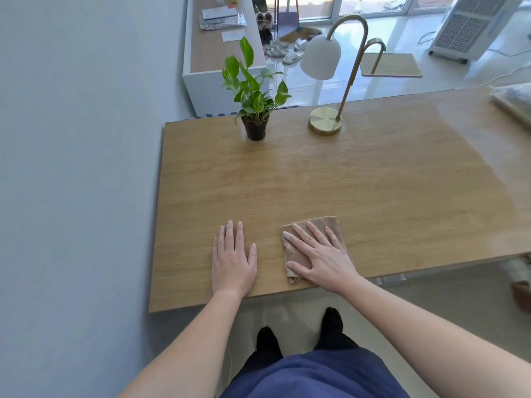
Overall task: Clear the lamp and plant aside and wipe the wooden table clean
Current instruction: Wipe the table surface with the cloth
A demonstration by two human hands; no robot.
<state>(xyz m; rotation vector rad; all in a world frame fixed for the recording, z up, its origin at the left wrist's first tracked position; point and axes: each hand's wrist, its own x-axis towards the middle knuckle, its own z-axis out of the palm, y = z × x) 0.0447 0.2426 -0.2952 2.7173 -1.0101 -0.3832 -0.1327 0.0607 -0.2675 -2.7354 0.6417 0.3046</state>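
A wooden bench (344,182) meets a grey wall (71,168) at 9 o'clock, with glossy floor (459,77) beyond. The plant (254,110) stands at 11, the lamp (325,124) at 12. At 6, the left hand (232,259) lies flat; the right hand (319,254), spread, presses a cloth (296,252).

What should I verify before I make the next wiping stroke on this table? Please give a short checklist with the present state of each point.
1. Cloth under control: the right hand lies flat on the beige cloth. Ok.
2. Other hand free: the left hand rests flat on the bare wooden table and holds nothing. Ok.
3. Stroke path, left: the potted plant stands upright near the far edge, apart from the cloth. Ok.
4. Stroke path, middle: the desk lamp stands near the far edge too. Ok.
5. Far right of the table: a plastic-wrapped item lies there. Not ok.
6. Dirt on the wood: cannot tell.
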